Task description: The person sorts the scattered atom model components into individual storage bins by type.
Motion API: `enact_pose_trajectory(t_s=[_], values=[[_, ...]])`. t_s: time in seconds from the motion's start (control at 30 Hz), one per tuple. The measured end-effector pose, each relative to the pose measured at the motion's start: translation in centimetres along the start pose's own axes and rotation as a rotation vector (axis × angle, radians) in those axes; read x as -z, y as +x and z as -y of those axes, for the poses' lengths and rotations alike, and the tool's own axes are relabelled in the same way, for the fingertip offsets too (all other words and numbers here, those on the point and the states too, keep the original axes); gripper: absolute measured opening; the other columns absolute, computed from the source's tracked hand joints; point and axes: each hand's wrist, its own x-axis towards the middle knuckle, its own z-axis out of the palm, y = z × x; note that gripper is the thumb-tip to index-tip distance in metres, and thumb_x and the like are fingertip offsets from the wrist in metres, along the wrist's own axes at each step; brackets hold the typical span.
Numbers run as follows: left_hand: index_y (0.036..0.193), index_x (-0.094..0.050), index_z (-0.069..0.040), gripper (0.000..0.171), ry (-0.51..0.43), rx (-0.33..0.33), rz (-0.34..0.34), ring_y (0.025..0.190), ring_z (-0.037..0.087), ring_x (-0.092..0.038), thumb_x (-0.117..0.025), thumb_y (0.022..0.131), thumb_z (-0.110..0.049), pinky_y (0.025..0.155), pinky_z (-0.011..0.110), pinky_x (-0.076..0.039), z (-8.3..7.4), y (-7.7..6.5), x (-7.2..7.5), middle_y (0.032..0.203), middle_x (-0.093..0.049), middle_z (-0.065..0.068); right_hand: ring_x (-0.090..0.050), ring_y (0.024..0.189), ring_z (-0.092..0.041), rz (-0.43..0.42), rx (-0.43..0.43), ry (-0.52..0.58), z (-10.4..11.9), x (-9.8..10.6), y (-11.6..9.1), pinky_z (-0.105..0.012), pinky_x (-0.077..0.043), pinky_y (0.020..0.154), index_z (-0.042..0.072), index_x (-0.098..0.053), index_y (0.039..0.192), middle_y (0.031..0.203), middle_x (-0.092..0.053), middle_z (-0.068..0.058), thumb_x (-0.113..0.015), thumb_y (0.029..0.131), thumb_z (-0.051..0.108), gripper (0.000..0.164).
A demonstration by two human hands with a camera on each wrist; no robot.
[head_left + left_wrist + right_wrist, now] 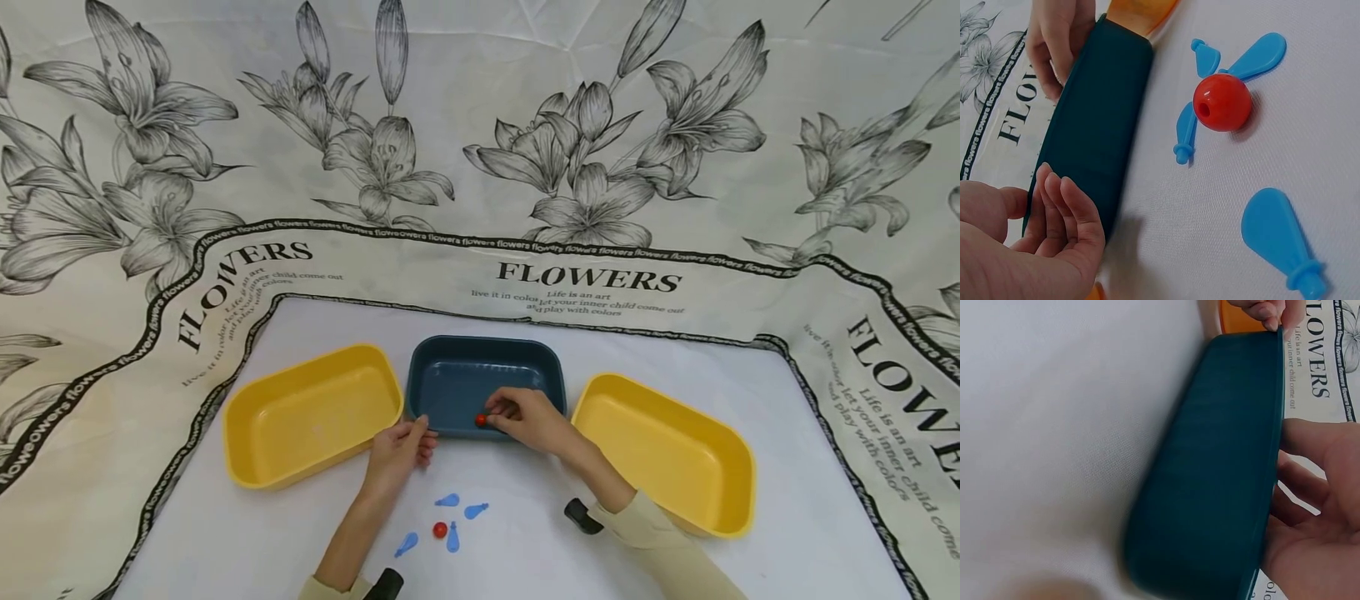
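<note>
A dark teal tray (468,379) stands between two yellow trays. At its near left corner my left hand (401,446) pinches the rim, thumb inside and fingers against the outer wall. My right hand (532,421) reaches over the near rim with bent fingers, and a small red ball (481,420) is at its thumb and fingertips. In the right wrist view the tray wall hides those fingertips and the ball. On the white cloth lies another red ball (1222,102) with a hole, among several flat blue paddle-shaped pieces (1275,231) with a flanged peg end.
One yellow tray (315,417) stands to the left and another yellow tray (667,450) to the right, both angled. Behind the table hangs a cloth (585,287) printed with flowers and lettering. A black strap (582,517) shows at my right wrist.
</note>
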Motion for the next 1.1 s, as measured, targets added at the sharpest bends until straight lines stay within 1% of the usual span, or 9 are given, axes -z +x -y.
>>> enact_pose_trajectory(t_s=[0.2,0.3,0.4,0.57,0.7,0.8,0.93,1.0,1.1], values=[[0.099,-0.067,-0.002,0.04,0.003,0.005,0.005,0.077,0.026,-0.06,-0.054,0.096,-0.039,0.069,0.025,-0.053,-0.1,0.0,0.1,0.088,-0.065,0.011,-0.062,0.08,-0.017,-0.068,0.014,0.01,0.6,0.2,-1.1,-0.024,-0.053,0.072,0.0,-0.064,0.104,0.093,-0.065,-0.005,-0.066,0.089,0.008,0.017],[0.099,-0.067,-0.002,0.04,0.003,0.004,0.009,0.077,0.027,-0.06,-0.054,0.096,-0.04,0.07,0.026,-0.053,-0.1,0.0,0.1,0.088,-0.065,0.011,-0.062,0.081,-0.018,-0.088,0.027,0.023,1.1,0.4,-1.7,-0.024,-0.053,0.072,0.0,-0.064,0.104,0.095,-0.066,-0.007,-0.066,0.088,0.008,0.018],[0.098,-0.067,-0.002,0.04,-0.001,0.006,0.01,0.076,0.026,-0.06,-0.054,0.096,-0.039,0.069,0.026,-0.053,-0.1,0.0,0.1,0.086,-0.065,0.011,-0.061,0.081,-0.018,-0.099,0.017,0.051,1.6,0.5,-2.2,-0.024,-0.053,0.073,0.001,-0.064,0.104,0.095,-0.066,-0.007,-0.067,0.088,0.008,0.018],[0.099,-0.067,-0.002,0.039,0.001,0.013,0.009,0.076,0.025,-0.06,-0.054,0.096,-0.039,0.069,0.025,-0.054,0.0,0.1,0.1,0.086,-0.065,0.011,-0.06,0.08,-0.016,-0.104,-0.014,0.077,2.2,0.5,-3.0,-0.026,-0.054,0.075,0.004,-0.065,0.104,0.092,-0.065,-0.001,-0.068,0.088,0.013,0.018],[0.098,-0.067,-0.003,0.037,0.001,0.025,0.003,0.078,0.027,-0.06,-0.053,0.096,-0.038,0.068,0.024,-0.054,0.0,0.1,0.1,0.088,-0.065,0.011,-0.06,0.079,-0.013,-0.108,-0.017,0.086,2.4,0.1,-3.4,-0.026,-0.054,0.074,0.01,-0.065,0.102,0.09,-0.064,0.003,-0.069,0.087,0.015,0.016],[0.098,-0.067,-0.003,0.037,0.001,0.027,-0.002,0.077,0.026,-0.06,-0.054,0.096,-0.038,0.067,0.024,-0.054,0.0,0.2,0.1,0.087,-0.065,0.01,-0.06,0.08,-0.012,-0.11,-0.015,0.105,2.6,-0.4,-3.7,-0.026,-0.054,0.074,0.013,-0.065,0.101,0.092,-0.064,0.004,-0.069,0.087,0.014,0.014],[0.098,-0.067,-0.003,0.038,-0.002,0.027,-0.002,0.077,0.026,-0.06,-0.054,0.096,-0.038,0.068,0.024,-0.054,-0.1,0.2,0.1,0.087,-0.065,0.01,-0.061,0.081,-0.013,-0.106,0.017,0.132,2.9,-1.0,-4.3,-0.027,-0.054,0.075,0.01,-0.065,0.103,0.094,-0.065,0.003,-0.069,0.087,0.012,0.017],[0.098,-0.067,-0.003,0.038,-0.003,0.028,-0.002,0.078,0.026,-0.06,-0.055,0.095,-0.039,0.068,0.024,-0.054,-0.1,0.1,0.1,0.087,-0.065,0.01,-0.06,0.082,-0.013,-0.098,0.02,0.135,2.9,-1.4,-4.6,-0.028,-0.054,0.076,0.01,-0.065,0.104,0.095,-0.065,0.004,-0.069,0.087,0.014,0.018],[0.098,-0.067,-0.003,0.038,-0.003,0.029,-0.004,0.079,0.026,-0.06,-0.055,0.095,-0.04,0.068,0.024,-0.054,-0.1,0.0,0.0,0.087,-0.065,0.01,-0.06,0.083,-0.011,-0.081,-0.002,0.134,3.0,-2.0,-5.0,-0.029,-0.053,0.078,0.013,-0.065,0.106,0.095,-0.064,0.007,-0.069,0.088,0.021,0.019]])
